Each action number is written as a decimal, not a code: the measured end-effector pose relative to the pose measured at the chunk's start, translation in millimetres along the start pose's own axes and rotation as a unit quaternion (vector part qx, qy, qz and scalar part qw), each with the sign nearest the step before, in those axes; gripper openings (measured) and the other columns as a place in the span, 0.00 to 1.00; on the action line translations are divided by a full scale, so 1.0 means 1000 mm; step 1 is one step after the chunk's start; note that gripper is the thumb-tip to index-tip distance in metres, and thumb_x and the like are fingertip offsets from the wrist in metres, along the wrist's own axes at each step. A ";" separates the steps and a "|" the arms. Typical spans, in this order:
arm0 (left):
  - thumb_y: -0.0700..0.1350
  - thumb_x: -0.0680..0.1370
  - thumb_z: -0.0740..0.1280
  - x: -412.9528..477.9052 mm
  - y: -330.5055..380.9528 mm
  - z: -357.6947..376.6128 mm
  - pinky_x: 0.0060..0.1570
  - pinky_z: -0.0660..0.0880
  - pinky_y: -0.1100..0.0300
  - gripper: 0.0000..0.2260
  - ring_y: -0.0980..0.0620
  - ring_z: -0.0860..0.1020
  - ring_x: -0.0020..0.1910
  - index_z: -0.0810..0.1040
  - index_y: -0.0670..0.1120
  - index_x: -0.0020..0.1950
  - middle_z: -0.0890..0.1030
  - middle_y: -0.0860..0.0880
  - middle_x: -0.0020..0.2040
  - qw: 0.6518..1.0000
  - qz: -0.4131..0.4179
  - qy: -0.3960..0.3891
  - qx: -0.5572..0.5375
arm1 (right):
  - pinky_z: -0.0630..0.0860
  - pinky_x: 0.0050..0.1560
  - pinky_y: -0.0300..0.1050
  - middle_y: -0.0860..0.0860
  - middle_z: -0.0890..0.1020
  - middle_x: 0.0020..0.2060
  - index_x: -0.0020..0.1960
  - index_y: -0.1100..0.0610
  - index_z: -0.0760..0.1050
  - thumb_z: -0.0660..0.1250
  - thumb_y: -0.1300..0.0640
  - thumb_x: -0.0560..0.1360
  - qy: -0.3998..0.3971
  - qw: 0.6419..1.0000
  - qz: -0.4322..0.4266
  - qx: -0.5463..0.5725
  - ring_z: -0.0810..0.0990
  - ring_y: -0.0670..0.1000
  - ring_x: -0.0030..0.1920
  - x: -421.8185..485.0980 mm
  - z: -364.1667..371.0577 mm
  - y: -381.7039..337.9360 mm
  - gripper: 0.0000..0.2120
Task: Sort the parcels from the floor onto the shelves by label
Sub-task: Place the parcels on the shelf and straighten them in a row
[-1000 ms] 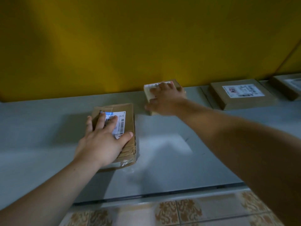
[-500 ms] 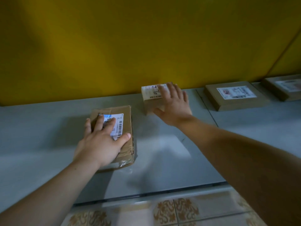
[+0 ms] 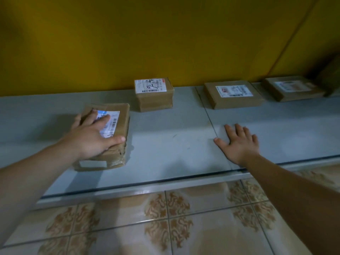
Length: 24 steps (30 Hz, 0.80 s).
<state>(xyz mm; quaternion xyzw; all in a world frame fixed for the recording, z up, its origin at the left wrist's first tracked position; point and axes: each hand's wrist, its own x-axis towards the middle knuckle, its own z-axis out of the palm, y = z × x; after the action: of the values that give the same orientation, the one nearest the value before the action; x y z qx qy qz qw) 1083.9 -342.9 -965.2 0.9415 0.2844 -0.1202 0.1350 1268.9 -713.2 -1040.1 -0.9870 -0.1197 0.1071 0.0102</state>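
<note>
While the hands lie well apart, the shelf (image 3: 165, 144) is touched by the right hand (image 3: 239, 144), flat with fingers spread. Beyond that hand a flat parcel (image 3: 233, 96) is seen, a second flat parcel (image 3: 292, 88) to its right. A taped parcel (image 3: 122, 116) is covered by the left hand (image 3: 92, 138), fingers straight on its label. Between and beyond the hands a small box (image 3: 154, 96) is set.

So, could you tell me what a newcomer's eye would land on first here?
Two bare arms reach over a grey shelf against a bright yellow wall. The left hand lies flat on a taped brown parcel at the left, the right hand spread on bare shelf. Behind, a small box with a handwritten label and two flat parcels line the wall.
</note>
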 end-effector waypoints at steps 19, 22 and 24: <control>0.75 0.55 0.59 -0.027 0.199 0.028 0.74 0.44 0.43 0.50 0.45 0.35 0.77 0.52 0.66 0.76 0.46 0.64 0.78 0.961 0.245 -0.096 0.087 | 0.40 0.77 0.59 0.50 0.44 0.81 0.81 0.43 0.44 0.44 0.27 0.76 0.016 0.997 0.064 0.049 0.42 0.55 0.80 0.011 0.001 0.069 0.38; 0.72 0.58 0.60 -0.023 0.226 0.033 0.74 0.43 0.45 0.46 0.48 0.34 0.77 0.53 0.68 0.75 0.45 0.66 0.78 0.941 0.306 -0.103 0.105 | 0.41 0.77 0.57 0.49 0.43 0.81 0.80 0.41 0.42 0.42 0.30 0.78 0.004 0.999 0.024 0.024 0.41 0.54 0.80 0.020 -0.002 0.100 0.34; 0.72 0.60 0.59 -0.021 0.237 0.040 0.74 0.40 0.47 0.44 0.50 0.32 0.76 0.52 0.68 0.75 0.44 0.68 0.77 0.928 0.341 -0.098 0.115 | 0.43 0.77 0.59 0.49 0.43 0.81 0.80 0.40 0.42 0.40 0.30 0.78 0.005 0.998 0.061 0.021 0.42 0.55 0.80 0.024 -0.008 0.146 0.33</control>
<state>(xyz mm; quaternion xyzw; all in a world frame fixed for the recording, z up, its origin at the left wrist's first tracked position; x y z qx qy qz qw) 1195.9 -556.4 -951.7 0.9743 -0.0840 -0.1910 0.0854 1327.7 -849.1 -1044.3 -0.9925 -0.0572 0.1052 0.0247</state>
